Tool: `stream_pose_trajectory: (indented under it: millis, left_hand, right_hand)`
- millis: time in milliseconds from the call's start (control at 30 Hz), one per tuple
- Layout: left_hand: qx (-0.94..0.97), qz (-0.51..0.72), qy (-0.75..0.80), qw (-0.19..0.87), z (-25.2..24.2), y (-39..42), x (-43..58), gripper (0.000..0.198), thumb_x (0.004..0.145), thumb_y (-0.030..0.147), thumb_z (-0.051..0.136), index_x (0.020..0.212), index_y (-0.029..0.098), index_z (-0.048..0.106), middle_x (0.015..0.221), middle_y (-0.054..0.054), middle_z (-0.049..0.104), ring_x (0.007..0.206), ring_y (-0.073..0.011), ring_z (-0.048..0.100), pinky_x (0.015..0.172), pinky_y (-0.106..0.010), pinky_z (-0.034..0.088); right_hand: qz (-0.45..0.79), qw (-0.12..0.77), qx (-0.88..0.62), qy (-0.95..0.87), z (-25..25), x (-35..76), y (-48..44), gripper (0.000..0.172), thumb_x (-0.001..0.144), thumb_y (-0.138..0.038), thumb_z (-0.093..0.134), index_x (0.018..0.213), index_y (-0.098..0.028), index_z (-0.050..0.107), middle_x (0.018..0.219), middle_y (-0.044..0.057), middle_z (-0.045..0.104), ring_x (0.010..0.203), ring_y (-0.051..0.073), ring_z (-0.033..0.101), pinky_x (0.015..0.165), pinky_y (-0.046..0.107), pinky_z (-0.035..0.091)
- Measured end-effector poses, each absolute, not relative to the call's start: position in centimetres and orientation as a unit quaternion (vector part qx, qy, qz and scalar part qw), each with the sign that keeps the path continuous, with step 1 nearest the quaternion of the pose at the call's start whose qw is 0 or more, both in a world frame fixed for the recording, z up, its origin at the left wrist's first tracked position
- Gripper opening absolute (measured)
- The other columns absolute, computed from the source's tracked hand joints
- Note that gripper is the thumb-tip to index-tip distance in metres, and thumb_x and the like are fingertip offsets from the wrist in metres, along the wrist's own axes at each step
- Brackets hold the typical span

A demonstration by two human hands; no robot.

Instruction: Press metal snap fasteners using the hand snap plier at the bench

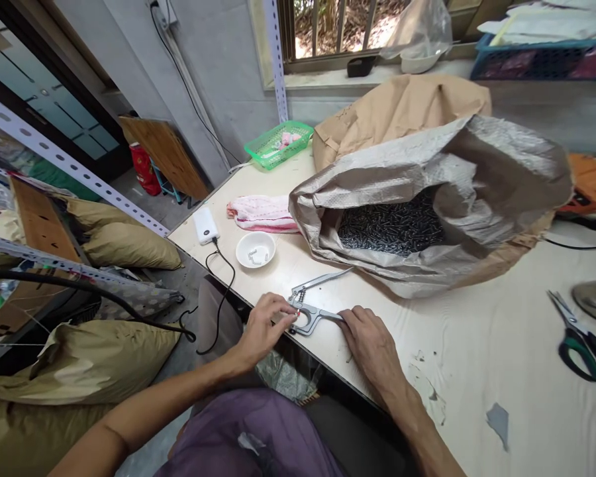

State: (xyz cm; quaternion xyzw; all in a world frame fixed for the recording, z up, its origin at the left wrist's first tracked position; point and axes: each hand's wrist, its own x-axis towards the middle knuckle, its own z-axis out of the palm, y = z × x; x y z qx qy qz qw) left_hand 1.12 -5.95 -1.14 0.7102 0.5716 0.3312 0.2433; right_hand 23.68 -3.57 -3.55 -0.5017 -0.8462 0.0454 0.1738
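Silver pliers [314,318] with a round throat and a coil spring lie at the table's near edge, their handles spread apart. My right hand [371,341] is closed round the end of one handle. At the jaws, my left hand [267,328] pinches thumb and forefinger together; a tiny red and whitish bit shows at the fingertips, too small to name. Beyond the left hand stands a white bowl [255,260] with several small pale metal pieces in it. Behind the pliers, a large open woven sack [387,179] holds a heap of small dark metal pieces [392,225].
A white power bank [205,226] with a black cable [228,291] lies left of the bowl. A pink-and-white cloth [263,211] and a green basket [263,159] are farther back. Green-handled scissors [580,348] and a grey scrap [498,425] lie at the right.
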Motion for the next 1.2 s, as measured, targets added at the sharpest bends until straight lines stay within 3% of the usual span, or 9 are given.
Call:
stream_pose_trajectory:
  millis: [167, 300, 500, 767, 967, 1200]
  left_hand:
    - [0.675, 0.232, 0.649, 0.264, -0.9, -4.1, 1.2, 0.011, 0.078, 0.023, 0.063, 0.071, 0.02, 0.071, 0.076, -0.003, 0.062, 0.081, -0.0185, 0.053, 0.074, -0.03, 0.045]
    - [0.676, 0.191, 0.647, 0.296, -1.0, -4.0, 1.6, 0.014, 0.076, 0.024, 0.063, 0.066, 0.018, 0.072, 0.074, -0.003, 0.065, 0.081, -0.0181, 0.054, 0.074, -0.026, 0.043]
    - [0.674, 0.14, 0.658, 0.305, -0.2, -3.0, 1.4, 0.014, 0.074, 0.022, 0.062, 0.067, 0.016, 0.073, 0.074, -0.004, 0.068, 0.077, -0.0172, 0.058, 0.071, -0.024, 0.043]
    - [0.708, 0.067, 0.624, 0.324, -0.2, -1.4, 0.9, 0.018, 0.071, 0.02, 0.058, 0.068, 0.012, 0.073, 0.066, -0.004, 0.067, 0.07, -0.0161, 0.057, 0.06, -0.022, 0.039]
    - [0.705, 0.035, 0.615, 0.351, -0.9, -1.1, 0.7, 0.022, 0.072, 0.027, 0.059, 0.06, 0.01, 0.069, 0.052, -0.001, 0.058, 0.06, -0.0125, 0.052, 0.055, -0.02, 0.035]
    - [0.695, 0.056, 0.628, 0.344, -1.2, -1.6, 0.6, 0.019, 0.071, 0.024, 0.057, 0.064, 0.01, 0.069, 0.055, 0.0, 0.057, 0.06, -0.0121, 0.051, 0.054, -0.02, 0.035]
  right_hand:
    - [0.031, 0.195, -0.521, -0.83, -3.4, 23.7, -4.5, 0.027, 0.093, -0.029, 0.037, 0.103, -0.02, 0.06, 0.085, 0.006, 0.056, 0.076, 0.017, 0.045, 0.068, 0.029, 0.034]
    - [0.015, 0.181, -0.544, -0.819, -3.2, 22.8, -5.6, 0.025, 0.092, -0.022, 0.038, 0.091, -0.019, 0.062, 0.076, 0.004, 0.053, 0.072, 0.016, 0.043, 0.068, 0.029, 0.034]
    - [0.004, 0.174, -0.556, -0.812, -3.1, 21.8, -6.3, 0.021, 0.089, -0.015, 0.041, 0.088, -0.02, 0.062, 0.074, 0.004, 0.051, 0.071, 0.017, 0.042, 0.067, 0.029, 0.033]
    - [0.007, 0.177, -0.562, -0.808, -3.4, 21.8, -6.3, 0.02, 0.09, -0.017, 0.042, 0.089, -0.018, 0.063, 0.073, 0.003, 0.051, 0.07, 0.016, 0.042, 0.067, 0.028, 0.033]
    - [0.003, 0.195, -0.56, -0.805, -3.2, 21.8, -6.2, 0.021, 0.091, -0.019, 0.042, 0.087, -0.018, 0.062, 0.071, 0.003, 0.05, 0.071, 0.016, 0.042, 0.067, 0.028, 0.034]
    - [0.009, 0.195, -0.561, -0.805, -3.2, 21.7, -6.3, 0.023, 0.092, -0.02, 0.039, 0.087, -0.018, 0.061, 0.072, 0.004, 0.052, 0.07, 0.016, 0.045, 0.067, 0.028, 0.036]
